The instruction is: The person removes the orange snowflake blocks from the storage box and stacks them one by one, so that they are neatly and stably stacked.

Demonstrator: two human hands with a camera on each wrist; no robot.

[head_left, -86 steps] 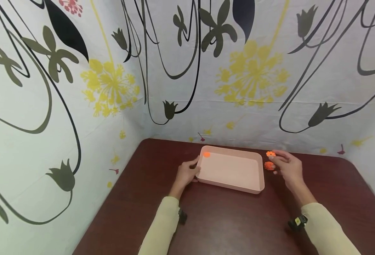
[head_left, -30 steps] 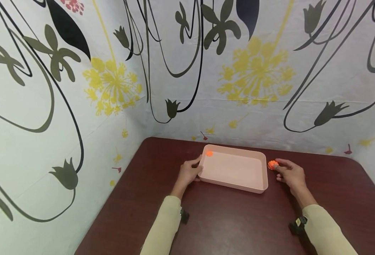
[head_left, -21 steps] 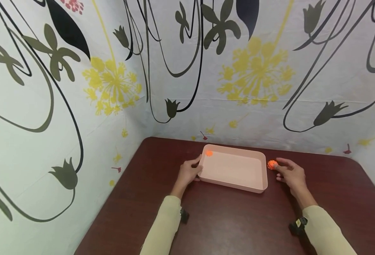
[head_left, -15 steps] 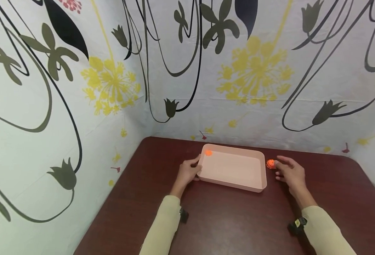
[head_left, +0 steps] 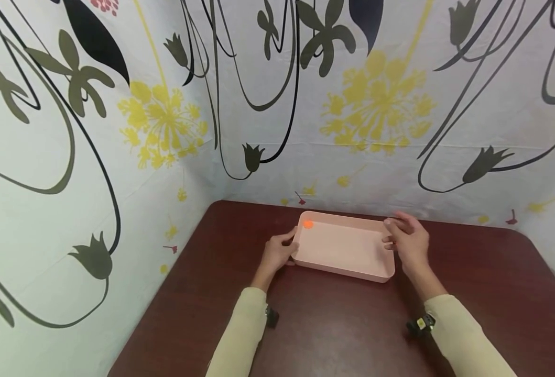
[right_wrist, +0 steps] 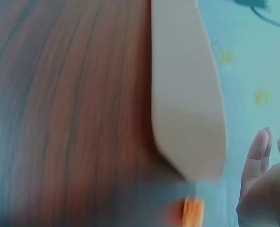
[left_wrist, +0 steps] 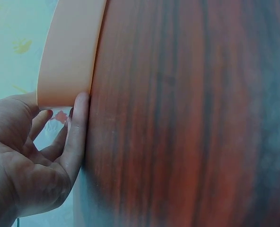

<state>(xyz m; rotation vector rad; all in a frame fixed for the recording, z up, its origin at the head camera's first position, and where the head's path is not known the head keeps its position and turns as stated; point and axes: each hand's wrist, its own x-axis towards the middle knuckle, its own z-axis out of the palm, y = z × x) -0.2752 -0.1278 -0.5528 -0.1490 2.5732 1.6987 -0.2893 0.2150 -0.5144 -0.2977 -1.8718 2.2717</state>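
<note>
A shallow pale pink tray (head_left: 340,248) lies towards the far edge of the table. My left hand (head_left: 277,253) grips its left end; in the left wrist view a finger of that hand (left_wrist: 33,151) lies along the tray's wall (left_wrist: 69,56). A small orange disc-like piece (head_left: 308,224) sits inside the tray's far left corner. My right hand (head_left: 411,245) hovers over the tray's right end, fingers bent, and I cannot tell if it pinches anything. Beside the tray in the right wrist view shows a blurred ridged orange piece (right_wrist: 192,213), hidden in the head view.
The dark reddish-brown table (head_left: 324,324) has rounded far corners. Behind it hangs a white cloth (head_left: 268,125) printed with flowers and stems, which also runs along the left side.
My right hand has moved left from the orange piece on the table to above the tray's right end. Earlier it held up a flower-shaped orange piece. The left hand keeps its grip.
</note>
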